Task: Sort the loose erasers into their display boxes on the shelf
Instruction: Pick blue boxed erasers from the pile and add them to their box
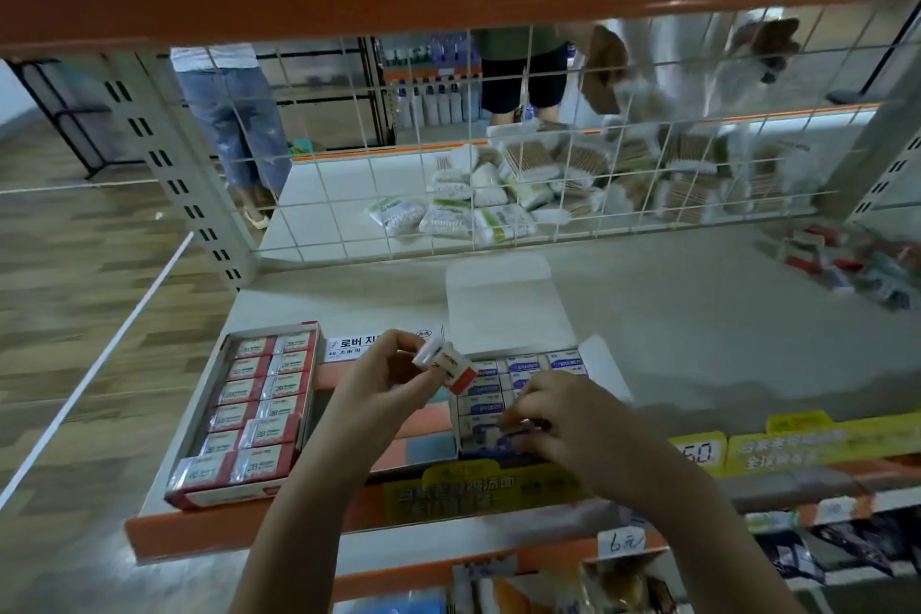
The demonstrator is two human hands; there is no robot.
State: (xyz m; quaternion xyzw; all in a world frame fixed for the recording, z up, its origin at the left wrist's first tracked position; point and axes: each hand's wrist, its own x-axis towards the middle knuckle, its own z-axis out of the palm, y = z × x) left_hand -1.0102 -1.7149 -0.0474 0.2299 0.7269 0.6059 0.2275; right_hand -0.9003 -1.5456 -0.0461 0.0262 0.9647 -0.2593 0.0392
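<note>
Shop shelving surrounds us: a grey shelf (697, 339) under an orange board, with a wire grid (498, 140) at the back and people's legs beyond it.

Our left hand (383, 379) is curled, its fingers (398, 344) pinching a red-and-white eraser (451, 364), possibly two held together, above the gap between the two boxes. The eraser's long axis tilts from ten o'clock down to four o'clock. Our right hand (563, 419) is also curled, its fingertips (518, 424) down in the near rows of the blue box (523, 394). They seem to be pinching one blue eraser there, but blur keeps us from being sure.

From the left fingers, the red box (249, 414) lies at about eight o'clock, near, on the left hand's own side. The blue box sits just at four o'clock. Since the held eraser bears red print like the red box's stock, we judge that it belongs at eight o'clock, and that the left hand is the nearer one to carry it. The red box's rows run from twelve to six o'clock, so the eraser would need turning to lie with them.

That box looks nearly full of wrapped white erasers with red bands. An open white flap (503, 304) stands behind the blue box at twelve o'clock.
</note>
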